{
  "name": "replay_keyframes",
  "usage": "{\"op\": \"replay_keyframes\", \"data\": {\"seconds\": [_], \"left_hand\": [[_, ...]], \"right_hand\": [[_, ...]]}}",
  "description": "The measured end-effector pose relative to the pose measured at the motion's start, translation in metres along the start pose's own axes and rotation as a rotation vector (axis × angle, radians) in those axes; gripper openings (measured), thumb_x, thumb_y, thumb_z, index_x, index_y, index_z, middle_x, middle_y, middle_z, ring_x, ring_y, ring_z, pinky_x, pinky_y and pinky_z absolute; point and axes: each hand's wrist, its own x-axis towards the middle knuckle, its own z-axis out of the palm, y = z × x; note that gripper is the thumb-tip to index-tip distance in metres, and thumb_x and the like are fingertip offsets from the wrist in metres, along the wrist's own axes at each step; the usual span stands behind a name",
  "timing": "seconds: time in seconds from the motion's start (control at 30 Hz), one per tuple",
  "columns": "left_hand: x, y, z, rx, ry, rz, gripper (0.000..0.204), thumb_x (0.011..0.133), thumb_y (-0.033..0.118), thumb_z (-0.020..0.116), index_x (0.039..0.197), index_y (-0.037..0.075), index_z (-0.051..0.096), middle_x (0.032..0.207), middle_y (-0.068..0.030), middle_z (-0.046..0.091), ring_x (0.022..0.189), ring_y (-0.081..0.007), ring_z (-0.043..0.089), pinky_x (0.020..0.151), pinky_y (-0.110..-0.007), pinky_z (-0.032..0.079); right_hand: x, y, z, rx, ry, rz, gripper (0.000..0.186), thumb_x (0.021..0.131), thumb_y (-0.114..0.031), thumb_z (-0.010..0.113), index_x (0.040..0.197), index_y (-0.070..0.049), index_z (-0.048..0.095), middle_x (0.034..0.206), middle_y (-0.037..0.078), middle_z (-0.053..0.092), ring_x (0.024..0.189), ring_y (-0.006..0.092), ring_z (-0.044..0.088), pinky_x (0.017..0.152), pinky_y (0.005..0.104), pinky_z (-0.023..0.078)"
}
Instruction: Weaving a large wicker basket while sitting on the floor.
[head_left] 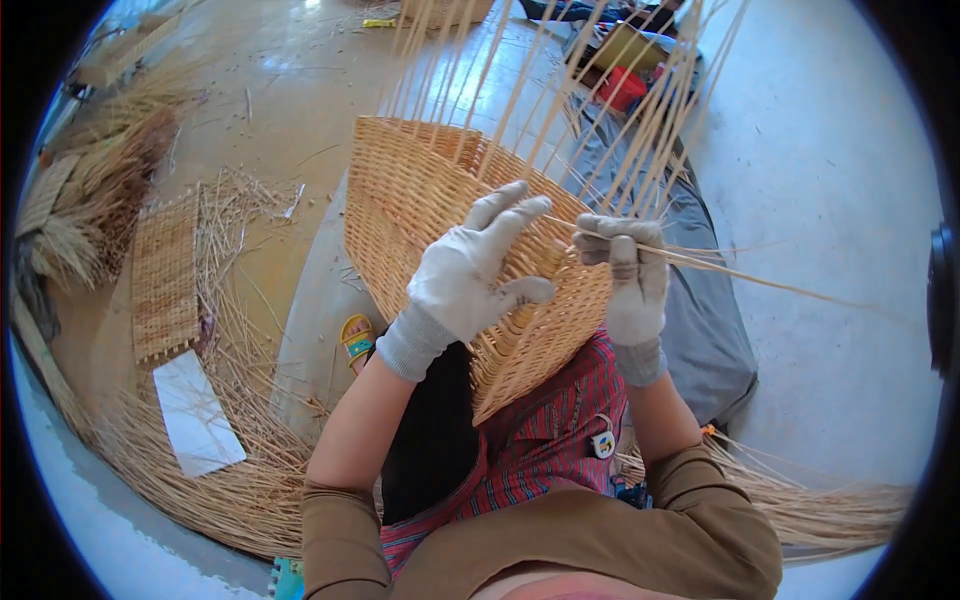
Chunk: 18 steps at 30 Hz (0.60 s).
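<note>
A tan wicker basket [420, 200] rests tilted on my lap, its upright stakes [535, 95] rising from the rim and fanning toward the far side. My left hand [475, 265], in a pale grey knit glove, lies against the near wall of the basket with its fingers spread. At the basket's right corner, my right hand [625, 265], gloved alike, has its fingers closed round thin wicker strands [740, 270]. The loose ends of those strands trail off to the right, while their other ends meet the weave near the rim.
Long bundled canes [200, 490] curve along the left and front, with a white sheet [197, 412] on them. A woven panel [166, 275] and dried stalks [110, 180] lie at left. Grey cloth [700, 340] covers something to the right. A red item [622, 90] sits farther back.
</note>
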Motion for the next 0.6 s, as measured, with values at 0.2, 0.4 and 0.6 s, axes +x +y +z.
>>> {"op": "replay_keyframes", "data": {"seconds": [0.2,0.4,0.6], "left_hand": [[0.015,-0.018,0.015,-0.111,-0.111,0.182,0.065,0.072,0.036,0.089,0.121,0.006,0.060,0.126,-0.0143,0.063,0.123,-0.0343,0.059,0.102,-0.040,0.050],[0.027,-0.006,0.007,-0.330,-0.363,-0.111,0.051,0.078,0.017,0.087,0.120,0.006,0.059,0.111,-0.0013,0.060,0.087,-0.0098,0.055,0.077,-0.026,0.048],[0.037,-0.014,0.006,-0.405,-0.490,-0.223,0.049,0.080,0.008,0.085,0.122,0.006,0.059,0.105,0.0027,0.056,0.081,-0.0049,0.049,0.072,-0.023,0.046]], "right_hand": [[-0.043,0.019,0.000,-0.182,-0.009,-0.170,0.024,0.108,-0.016,0.046,0.122,0.002,0.055,0.127,0.022,0.063,0.122,0.0304,0.062,0.106,0.0422,0.047],[-0.033,0.022,0.008,0.314,0.119,-0.346,0.040,0.110,-0.038,0.040,0.115,0.000,0.053,0.104,0.020,0.065,0.101,0.0300,0.065,0.104,0.0477,0.045],[-0.017,0.018,0.024,0.800,0.046,-0.139,0.043,0.109,-0.044,0.042,0.096,-0.004,0.052,0.082,0.007,0.056,0.075,0.0185,0.056,0.072,0.0376,0.049]]}}
